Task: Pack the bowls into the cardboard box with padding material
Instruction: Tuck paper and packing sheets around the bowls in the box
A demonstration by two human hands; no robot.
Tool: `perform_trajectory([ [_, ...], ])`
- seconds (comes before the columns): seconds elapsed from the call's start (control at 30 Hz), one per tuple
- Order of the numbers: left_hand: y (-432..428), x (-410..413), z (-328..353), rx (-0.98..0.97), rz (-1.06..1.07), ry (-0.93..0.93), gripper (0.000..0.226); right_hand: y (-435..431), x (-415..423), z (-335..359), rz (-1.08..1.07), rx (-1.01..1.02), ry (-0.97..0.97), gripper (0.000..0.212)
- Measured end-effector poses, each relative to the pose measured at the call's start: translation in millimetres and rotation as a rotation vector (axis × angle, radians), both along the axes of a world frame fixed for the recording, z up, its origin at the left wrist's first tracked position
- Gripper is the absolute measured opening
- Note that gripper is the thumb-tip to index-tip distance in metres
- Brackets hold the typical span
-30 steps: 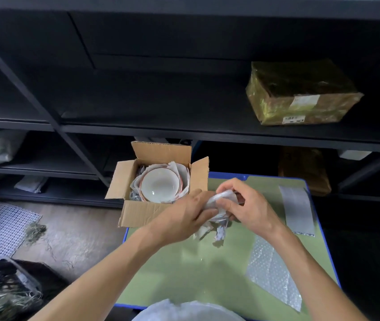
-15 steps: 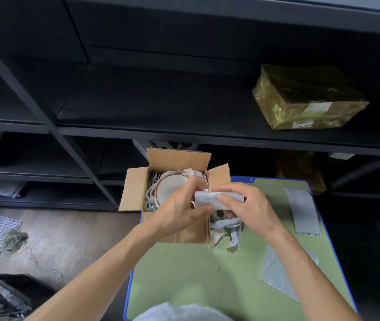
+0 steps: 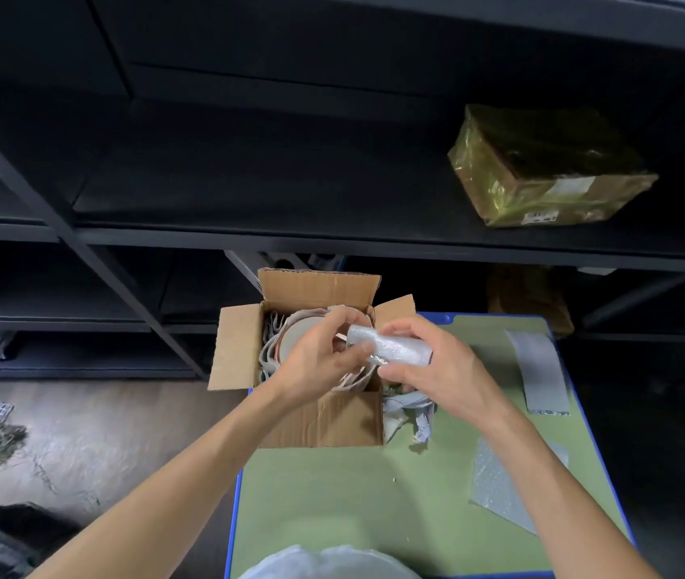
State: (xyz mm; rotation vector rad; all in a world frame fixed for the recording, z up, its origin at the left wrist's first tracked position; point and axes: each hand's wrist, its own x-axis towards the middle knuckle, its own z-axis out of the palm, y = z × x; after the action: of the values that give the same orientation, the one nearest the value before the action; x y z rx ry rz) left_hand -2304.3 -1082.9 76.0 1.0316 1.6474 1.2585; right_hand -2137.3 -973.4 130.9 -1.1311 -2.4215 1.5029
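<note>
Centrally, the left hand (image 3: 315, 361) and right hand (image 3: 436, 369) both pinch a rolled piece of bubble wrap (image 3: 401, 348), fingers curled round it, just above the open cardboard box (image 3: 332, 420). Inside, a white bowl (image 3: 296, 334) sits nested in paper padding (image 3: 269, 332). The box stands at the green table's (image 3: 332, 495) upper left corner.

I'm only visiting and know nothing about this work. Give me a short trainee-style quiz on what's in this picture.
1. True or false: a bowl already sits inside the cardboard box.
2. Which hands hold the rolled bubble wrap? A left only, B right only, C both.
3. Fill in: the taped parcel lies on a dark ____.
Key: 1 true. 2 C, left hand and right hand. 3 shelf.
</note>
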Motion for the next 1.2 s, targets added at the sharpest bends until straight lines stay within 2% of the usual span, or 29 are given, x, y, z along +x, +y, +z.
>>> perform_trajectory([
  [0.13, 12, -2, 3, 0.000, 0.028, -0.011, 0.022, 11, -5, 3, -0.023, 0.126, 0.032, 0.032],
  [0.3, 29, -6, 8, 0.022, 0.038, -0.005, 0.024, 26, -10, 13, -0.010, 0.079, 0.067, 0.015],
  [0.4, 35, -8, 8, 0.043, 0.002, 0.027, 0.027, 31, -11, 13, -0.061, 0.126, 0.069, 0.024],
  [0.43, 35, -9, 5, 0.039, -0.007, 0.101, 0.026, 32, -10, 12, -0.075, 0.180, 0.040, 0.028],
  [0.57, 35, -20, -12, -0.058, -0.043, 0.611, 0.029, 34, -10, 13, -0.086, 0.389, -0.028, 0.038],
  [0.67, 36, -20, -24, -0.073, -0.201, 0.828, 0.035, 32, -15, 6, -0.034, 0.530, -0.042, 0.037],
  [0.83, 38, -19, -33, -0.045, -0.211, 0.911, 0.024, 26, -20, -5, 0.002, 0.581, 0.006, 0.037],
  [0.93, 39, -23, -38, -0.042, -0.227, 0.946, 0.026, 25, -23, -6, -0.024, 0.566, 0.019, 0.035],
  [1.2, 41, -36, -39, 0.027, -0.183, 1.049, 0.020, 26, -30, -3, -0.081, 0.501, -0.136, 0.040],
])
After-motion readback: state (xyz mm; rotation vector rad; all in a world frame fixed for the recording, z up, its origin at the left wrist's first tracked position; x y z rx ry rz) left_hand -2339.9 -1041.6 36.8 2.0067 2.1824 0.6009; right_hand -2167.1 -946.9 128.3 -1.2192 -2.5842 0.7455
